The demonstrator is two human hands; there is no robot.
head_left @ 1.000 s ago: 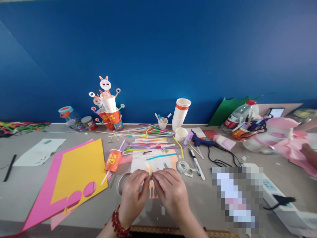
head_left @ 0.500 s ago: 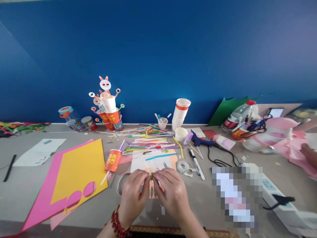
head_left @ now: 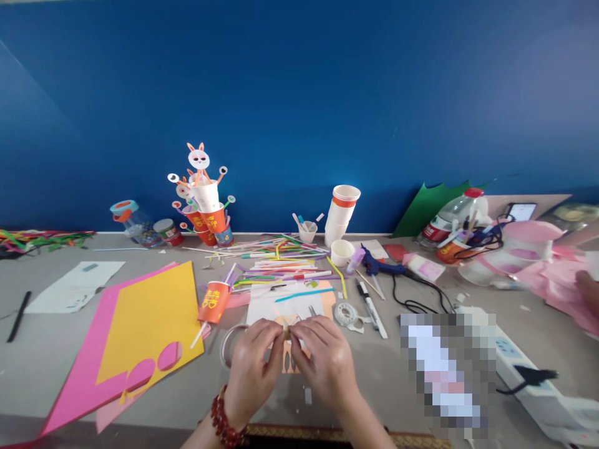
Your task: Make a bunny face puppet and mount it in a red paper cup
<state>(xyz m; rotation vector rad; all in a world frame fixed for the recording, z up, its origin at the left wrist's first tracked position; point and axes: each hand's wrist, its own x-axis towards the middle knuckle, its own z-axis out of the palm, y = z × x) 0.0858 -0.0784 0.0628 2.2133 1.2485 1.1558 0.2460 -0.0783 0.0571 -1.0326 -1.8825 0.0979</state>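
My left hand [head_left: 256, 357] and my right hand [head_left: 322, 352] meet at their fingertips over the near middle of the table. Both pinch a small yellowish piece [head_left: 286, 325], mostly covered by the fingers, so its kind is unclear. Below it lies an orange paper with cut-out slots [head_left: 291, 362], partly hidden by the hands. A large tape roll [head_left: 228, 346] rests just left of my left hand. Beyond my fingers is a white sheet [head_left: 262, 305] with a blue straw [head_left: 304, 294] across it. To the right of my right hand sits a small roll of clear tape [head_left: 345, 313].
Yellow card [head_left: 154, 318] on pink card covers the left, beside a tilted red paper cup [head_left: 215, 302]. Decorated stacked cups [head_left: 206, 196] stand behind. Rightward are a marker [head_left: 372, 310], a blue glue gun [head_left: 380, 265], a power strip [head_left: 519, 368] and another person's hand [head_left: 588, 290].
My two hands stay almost still, pinching the same piece. At the far right, the other person's hand has shifted slightly to the right.
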